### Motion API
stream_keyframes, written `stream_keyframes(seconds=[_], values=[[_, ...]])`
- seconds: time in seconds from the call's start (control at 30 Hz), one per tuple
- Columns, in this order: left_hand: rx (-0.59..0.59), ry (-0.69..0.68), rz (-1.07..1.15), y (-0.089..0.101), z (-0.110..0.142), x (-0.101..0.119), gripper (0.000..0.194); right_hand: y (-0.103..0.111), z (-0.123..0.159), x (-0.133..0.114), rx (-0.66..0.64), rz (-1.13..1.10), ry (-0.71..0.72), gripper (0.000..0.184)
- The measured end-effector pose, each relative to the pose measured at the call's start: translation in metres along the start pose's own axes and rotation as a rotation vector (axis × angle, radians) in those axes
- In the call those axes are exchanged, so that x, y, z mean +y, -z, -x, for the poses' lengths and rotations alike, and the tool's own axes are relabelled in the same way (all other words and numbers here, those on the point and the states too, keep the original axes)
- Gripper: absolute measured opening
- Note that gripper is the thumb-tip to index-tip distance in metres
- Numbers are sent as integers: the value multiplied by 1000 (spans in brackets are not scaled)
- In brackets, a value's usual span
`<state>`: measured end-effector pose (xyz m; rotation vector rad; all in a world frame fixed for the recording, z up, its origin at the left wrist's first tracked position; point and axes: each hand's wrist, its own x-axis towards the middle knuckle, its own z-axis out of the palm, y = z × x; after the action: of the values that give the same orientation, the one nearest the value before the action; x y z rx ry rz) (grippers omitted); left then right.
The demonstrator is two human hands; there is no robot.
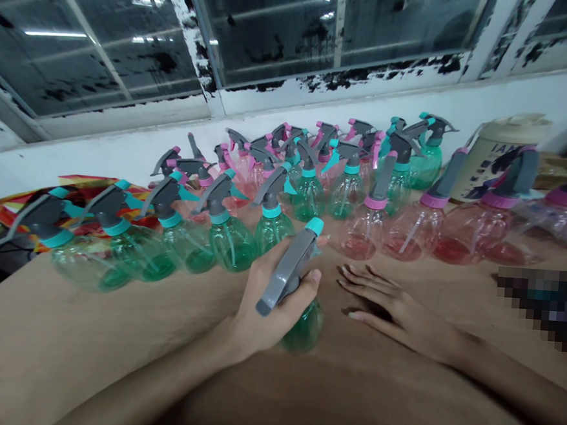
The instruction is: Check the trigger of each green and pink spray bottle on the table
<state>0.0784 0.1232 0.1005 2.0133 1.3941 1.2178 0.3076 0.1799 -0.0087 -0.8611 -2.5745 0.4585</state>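
My left hand [265, 295] is wrapped round the neck of a green spray bottle [304, 327] with a grey trigger head and a turquoise nozzle. That bottle stands near the middle of the table, and my fingers hide much of its collar. To its right, my right hand [403, 308] rests palm down on the tabletop, fingers spread and holding nothing. Just beyond the right hand stands a pink spray bottle [361, 234] with a pink collar. Behind the left hand is another green spray bottle [273, 228], in a row of similar green ones.
Several more pink and green spray bottles [308, 198] crowd the back of the wooden table [158, 340]. A large cream container [510, 134] stands at the back right. A red and yellow bag [95, 189] lies behind the left row. Windows [344, 35] line the wall.
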Motion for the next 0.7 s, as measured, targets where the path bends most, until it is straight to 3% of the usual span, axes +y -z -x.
stream_keyframes(seconds=[0.1, 0.23, 0.47, 0.7], values=[[21, 15, -25, -2, 1, -5, 7, 0, 0, 0, -1, -4, 1, 54], [14, 26, -20, -4, 2, -8, 9, 0, 0, 0, -14, 6, 0, 54], [18, 22, 13, -4, 0, -5, 32, 0, 0, 1, -2, -15, -1, 55], [-16, 8, 77, -4, 0, -5, 36, 0, 0, 0, 2, -5, 1, 53]])
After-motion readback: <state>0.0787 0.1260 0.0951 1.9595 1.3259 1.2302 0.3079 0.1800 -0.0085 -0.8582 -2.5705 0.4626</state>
